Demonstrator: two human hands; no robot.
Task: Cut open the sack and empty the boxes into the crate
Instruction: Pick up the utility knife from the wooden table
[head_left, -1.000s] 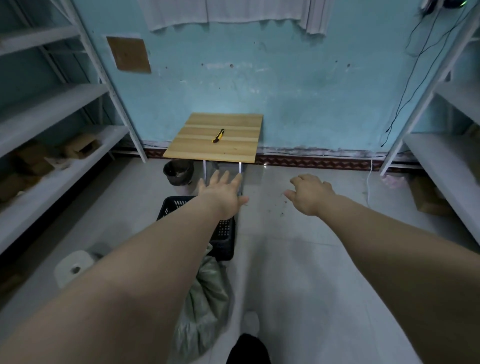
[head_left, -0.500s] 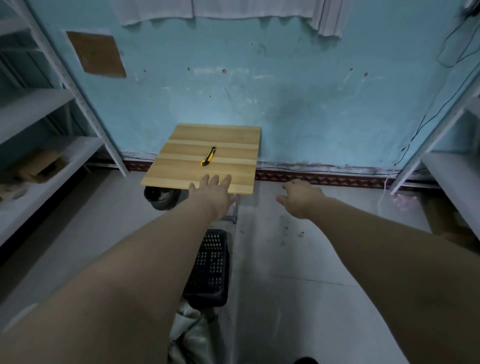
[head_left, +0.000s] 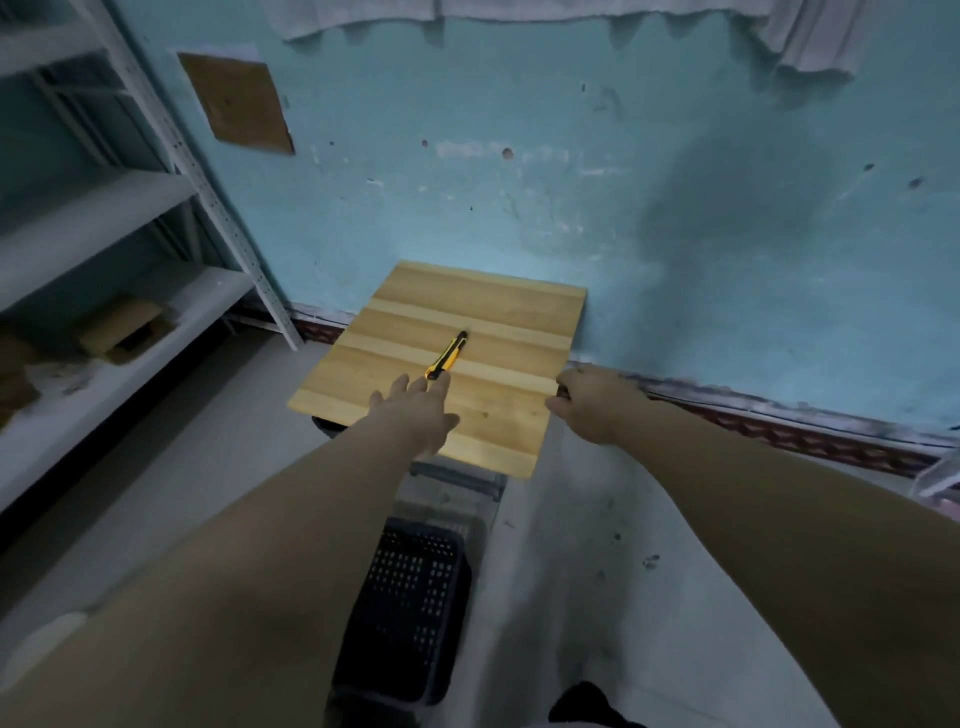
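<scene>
Peeling turquoise plaster (head_left: 675, 208) fills the background, with a brown cardboard patch (head_left: 236, 101) stuck on it at upper left. At far left stands a white metal shelving unit (head_left: 93, 218); an opened cardboard box (head_left: 122, 327) lies on its lower shelf. Against the wall sits a small wooden table (head_left: 498, 306), and a yellow-and-black utility knife (head_left: 447, 355) lies near its middle, angled diagonally with its dark tip toward the wall.

Reaching forward from the lower left, the bare left forearm stretches straight over the table's near edge. The left hand (head_left: 415, 410) is flat, palm down, fingers spread apart and extended, its fingertips at the knife's near end; whether they touch it cannot be told. Nothing is gripped. Below the table's front edge, on the pale floor, a black perforated plastic crate (head_left: 410, 603) stands between the two arms.

To the right, the right arm extends from the lower right corner. The right hand (head_left: 597, 402) hovers at the table's right edge with its fingers curled loosely inward, holding nothing. The sack is not in view.
</scene>
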